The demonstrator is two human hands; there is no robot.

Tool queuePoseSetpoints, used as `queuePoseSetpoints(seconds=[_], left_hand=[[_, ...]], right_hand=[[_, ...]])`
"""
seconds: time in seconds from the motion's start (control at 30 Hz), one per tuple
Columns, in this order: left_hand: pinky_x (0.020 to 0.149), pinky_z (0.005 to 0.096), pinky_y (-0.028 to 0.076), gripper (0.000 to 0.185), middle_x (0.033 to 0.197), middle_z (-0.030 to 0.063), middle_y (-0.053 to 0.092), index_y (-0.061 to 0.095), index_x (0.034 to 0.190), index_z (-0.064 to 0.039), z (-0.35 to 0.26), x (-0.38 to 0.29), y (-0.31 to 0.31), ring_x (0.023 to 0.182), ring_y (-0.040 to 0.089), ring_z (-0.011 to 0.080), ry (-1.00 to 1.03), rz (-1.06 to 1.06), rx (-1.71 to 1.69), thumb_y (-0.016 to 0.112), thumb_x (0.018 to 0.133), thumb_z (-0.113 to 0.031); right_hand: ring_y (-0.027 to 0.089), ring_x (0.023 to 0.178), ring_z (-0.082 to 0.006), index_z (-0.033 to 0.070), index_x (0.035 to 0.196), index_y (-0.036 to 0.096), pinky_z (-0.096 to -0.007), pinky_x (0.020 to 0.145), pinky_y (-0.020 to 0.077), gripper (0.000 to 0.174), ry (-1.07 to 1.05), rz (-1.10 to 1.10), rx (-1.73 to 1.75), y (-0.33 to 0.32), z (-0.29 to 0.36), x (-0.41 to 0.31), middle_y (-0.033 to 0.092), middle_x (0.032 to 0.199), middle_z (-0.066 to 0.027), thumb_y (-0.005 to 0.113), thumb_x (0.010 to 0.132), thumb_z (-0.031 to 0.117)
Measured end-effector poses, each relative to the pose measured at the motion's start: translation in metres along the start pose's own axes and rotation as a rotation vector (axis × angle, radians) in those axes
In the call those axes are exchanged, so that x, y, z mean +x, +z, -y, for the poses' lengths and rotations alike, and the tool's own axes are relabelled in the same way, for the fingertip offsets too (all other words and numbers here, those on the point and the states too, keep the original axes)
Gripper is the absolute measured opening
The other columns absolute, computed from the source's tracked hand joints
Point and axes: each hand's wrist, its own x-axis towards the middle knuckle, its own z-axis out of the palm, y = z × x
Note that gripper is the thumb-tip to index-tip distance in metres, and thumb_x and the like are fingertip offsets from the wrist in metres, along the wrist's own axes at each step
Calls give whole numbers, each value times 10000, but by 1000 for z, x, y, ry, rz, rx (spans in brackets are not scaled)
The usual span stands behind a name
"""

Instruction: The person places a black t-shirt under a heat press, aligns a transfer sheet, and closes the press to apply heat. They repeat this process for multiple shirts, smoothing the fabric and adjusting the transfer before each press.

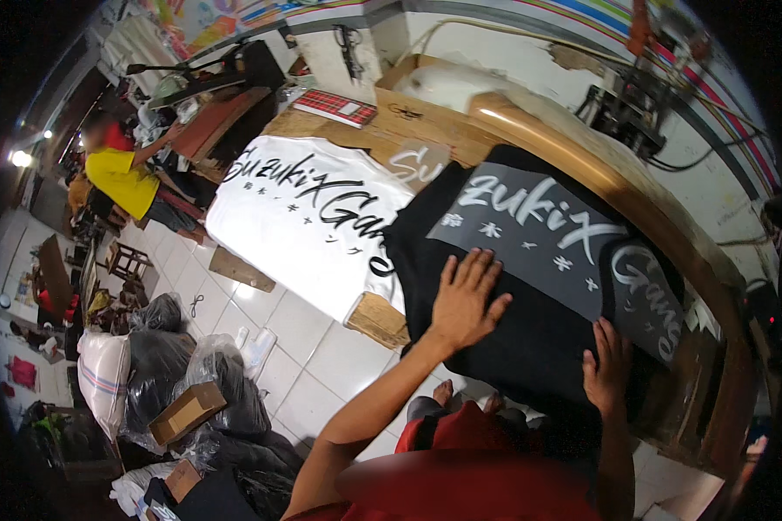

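A black T-shirt (pixel 534 345) lies spread in front of me. Across it is a translucent transfer sheet (pixel 528 241) with white lettering; another piece of such sheet (pixel 648 293) carries more lettering at the right. My left hand (pixel 466 303) rests flat on the black cloth just below the sheet, fingers apart. My right hand (pixel 607 365) touches the shirt near the sheet's lower right part; whether its fingers grip cloth is unclear. To the left lies a white T-shirt (pixel 287 221) bearing black lettering. A clear film with white letters (pixel 417 163) sits between the shirts.
A red plaid box (pixel 335 107) and a cardboard box (pixel 430 107) stand behind the shirts. A curved brown padded edge (pixel 560 153) runs along the right. Filled plastic bags (pixel 221 378) and an open carton (pixel 186 413) are at lower left. A person in a yellow shirt (pixel 120 182) works farther left.
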Motion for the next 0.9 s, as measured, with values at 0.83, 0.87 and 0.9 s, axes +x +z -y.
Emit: queuePoseSetpoints(seconds=[0.83,0.87,0.9], left_hand=[[1044,455,353,490,1286,103,613,709,1191,-55,41,36,-33,1183,548,299,201,162,-216,755,849,-402],[1058,462,344,485,1291,106,609,700,1199,-46,46,36,-35,1211,535,299,227,136,-268,751,851,-380],[1072,469,334,482,1297,108,605,690,1207,-37,52,34,-37,1240,523,299,250,103,-315,747,854,-359]], right_hand=[[539,1232,-368,37,1344,606,-491,1055,393,392,186,-352,-145,14,43,13,585,1351,-139,572,979,174],[542,1219,-369,34,1341,610,-486,1045,399,396,192,-354,-119,13,45,14,586,1350,-137,577,968,162],[550,1177,-366,33,1332,618,-487,1031,407,399,207,-344,-132,11,47,15,585,1352,-140,590,955,161]])
